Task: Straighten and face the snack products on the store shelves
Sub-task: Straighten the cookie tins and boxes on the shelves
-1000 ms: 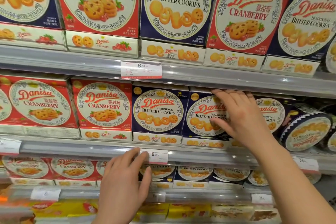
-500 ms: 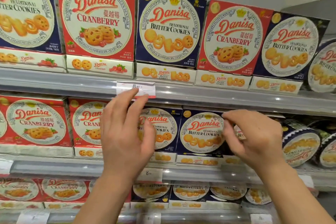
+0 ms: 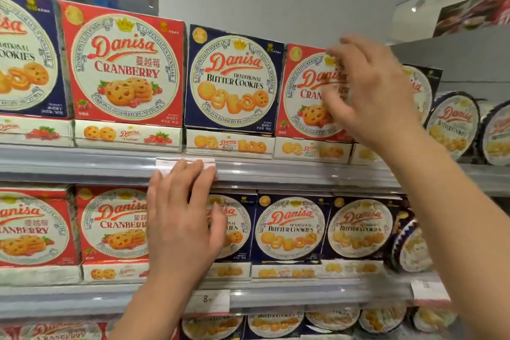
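Red cranberry and blue butter cookie boxes stand upright on the top shelf [image 3: 276, 174] over flat boxes. My right hand [image 3: 369, 91] is raised and blurred in front of the right-hand red cranberry box [image 3: 300, 91], fingers loosely bent and spread; I cannot tell whether it touches the box. My left hand [image 3: 182, 215] has straight fingers, its tips resting on the white price tag [image 3: 165, 164] on the shelf's front rail. A blue butter cookie box [image 3: 234, 80] stands between the two hands, next to another red cranberry box [image 3: 124, 63].
The middle shelf [image 3: 303, 295] carries more red and blue boxes, with a blue butter box [image 3: 289, 229] facing front. Round tins [image 3: 452, 124] lean at the far right on both shelves. A white column rises behind the top row. Another price tag [image 3: 209, 302] hangs lower down.
Both hands rose from the middle shelf. The right hand left the blue boxes and now hovers at the top shelf's red box. The left hand moved up onto the upper price tag.
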`<state>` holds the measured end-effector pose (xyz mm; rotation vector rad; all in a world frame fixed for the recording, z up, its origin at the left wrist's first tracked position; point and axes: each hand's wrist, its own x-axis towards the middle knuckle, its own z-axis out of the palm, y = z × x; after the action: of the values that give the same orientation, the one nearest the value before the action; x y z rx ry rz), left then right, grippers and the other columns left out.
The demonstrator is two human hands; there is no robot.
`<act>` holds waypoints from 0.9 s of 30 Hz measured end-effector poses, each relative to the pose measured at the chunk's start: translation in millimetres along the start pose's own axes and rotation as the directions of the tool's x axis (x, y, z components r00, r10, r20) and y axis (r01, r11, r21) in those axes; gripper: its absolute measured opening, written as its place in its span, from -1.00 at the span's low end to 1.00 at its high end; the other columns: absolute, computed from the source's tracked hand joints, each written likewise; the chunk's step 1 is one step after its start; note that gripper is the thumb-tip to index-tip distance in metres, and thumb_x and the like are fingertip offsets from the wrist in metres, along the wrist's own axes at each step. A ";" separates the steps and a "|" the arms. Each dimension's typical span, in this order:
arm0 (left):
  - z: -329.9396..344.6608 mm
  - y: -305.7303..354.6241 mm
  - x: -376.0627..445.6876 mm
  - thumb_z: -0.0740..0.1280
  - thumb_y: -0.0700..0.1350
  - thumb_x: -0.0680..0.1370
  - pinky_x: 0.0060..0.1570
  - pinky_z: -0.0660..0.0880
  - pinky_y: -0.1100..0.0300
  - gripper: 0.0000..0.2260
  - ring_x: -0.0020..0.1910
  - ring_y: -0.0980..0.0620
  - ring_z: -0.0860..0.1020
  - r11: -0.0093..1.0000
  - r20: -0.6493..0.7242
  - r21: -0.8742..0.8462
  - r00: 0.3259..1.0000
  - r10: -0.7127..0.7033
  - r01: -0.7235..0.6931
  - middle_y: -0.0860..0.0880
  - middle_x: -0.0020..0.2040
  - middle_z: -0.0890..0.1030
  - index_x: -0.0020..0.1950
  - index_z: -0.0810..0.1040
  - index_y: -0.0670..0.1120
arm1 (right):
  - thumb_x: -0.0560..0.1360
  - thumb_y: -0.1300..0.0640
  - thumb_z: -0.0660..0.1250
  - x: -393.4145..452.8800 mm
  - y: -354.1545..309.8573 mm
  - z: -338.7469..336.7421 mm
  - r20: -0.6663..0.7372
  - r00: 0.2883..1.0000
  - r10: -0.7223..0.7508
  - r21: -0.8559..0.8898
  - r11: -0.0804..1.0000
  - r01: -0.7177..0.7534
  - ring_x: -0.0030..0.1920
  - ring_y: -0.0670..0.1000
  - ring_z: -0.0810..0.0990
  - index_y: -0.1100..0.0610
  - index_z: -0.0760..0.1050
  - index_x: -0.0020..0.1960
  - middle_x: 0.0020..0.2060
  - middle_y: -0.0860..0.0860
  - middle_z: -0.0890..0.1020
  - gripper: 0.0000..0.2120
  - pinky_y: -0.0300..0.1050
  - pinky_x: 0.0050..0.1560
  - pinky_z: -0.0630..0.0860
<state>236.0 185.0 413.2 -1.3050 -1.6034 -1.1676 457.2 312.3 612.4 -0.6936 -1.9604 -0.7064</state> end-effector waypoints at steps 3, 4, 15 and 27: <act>0.0 -7.1 -1.8 0.36 -0.13 0.46 0.57 0.07 -0.18 -0.52 0.42 -0.26 0.40 0.998 0.022 0.038 0.998 0.055 -0.056 -0.19 0.33 0.50 0.38 0.53 -0.18 | 0.58 -0.12 0.28 14.3 -0.6 7.6 0.100 0.994 0.037 -0.070 0.997 -0.030 0.48 0.20 0.33 0.15 0.25 0.55 0.50 0.16 0.36 -0.37 0.18 0.51 0.22; -0.5 -9.8 -2.0 0.35 -0.13 0.47 0.57 0.08 -0.18 -0.52 0.43 -0.26 0.40 0.996 0.034 0.049 0.997 0.072 -0.074 -0.19 0.34 0.50 0.40 0.53 -0.17 | 0.58 -0.16 0.27 16.2 -1.1 9.9 0.127 0.990 0.064 -0.085 0.995 -0.054 0.48 0.21 0.32 0.16 0.22 0.56 0.49 0.18 0.36 -0.33 0.21 0.51 0.23; 7.6 -9.9 -2.0 0.34 -0.15 0.44 0.56 0.08 -0.16 -0.52 0.40 -0.27 0.42 0.994 -0.017 0.072 0.997 0.082 -0.080 -0.20 0.31 0.51 0.36 0.54 -0.18 | 0.48 -0.14 0.44 2.3 -1.3 -10.4 0.008 0.999 0.048 0.010 0.999 -0.048 0.21 0.18 0.46 0.16 0.36 0.36 0.21 0.15 0.53 -0.40 0.14 0.28 0.38; 6.3 -2.8 -3.9 0.28 -0.10 0.48 0.57 0.11 -0.19 -0.53 0.44 -0.20 0.40 0.997 0.012 0.076 1.000 0.023 -0.024 -0.15 0.34 0.50 0.39 0.50 -0.13 | 0.39 -0.29 0.43 -47.3 26.4 -46.2 -0.021 0.986 -0.167 0.315 0.934 0.166 0.10 -0.10 0.45 0.14 0.55 0.32 0.12 -0.02 0.50 -0.33 -0.33 0.10 0.47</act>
<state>234.0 189.7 407.1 -1.2798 -1.6206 -1.0765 522.1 288.5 595.3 -0.3367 -2.0927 -0.4718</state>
